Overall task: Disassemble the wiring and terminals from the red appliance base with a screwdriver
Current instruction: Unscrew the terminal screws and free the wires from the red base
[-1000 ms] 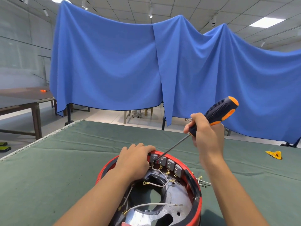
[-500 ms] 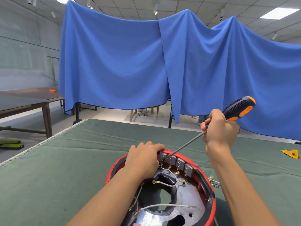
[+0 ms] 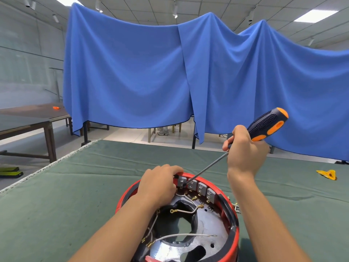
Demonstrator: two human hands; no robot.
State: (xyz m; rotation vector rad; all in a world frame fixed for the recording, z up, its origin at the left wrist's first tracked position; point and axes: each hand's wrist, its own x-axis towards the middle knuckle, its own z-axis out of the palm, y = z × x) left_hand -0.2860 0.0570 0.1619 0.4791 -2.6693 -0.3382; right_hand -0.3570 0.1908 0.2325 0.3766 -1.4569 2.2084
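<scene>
Fingers [image 3: 243, 138] grip screwdriver [image 3: 264, 123] (shaft tilted toward terminals [image 3: 196, 187]).

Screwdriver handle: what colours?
Black with orange patches, on the screwdriver; clearest in the head view.
</scene>
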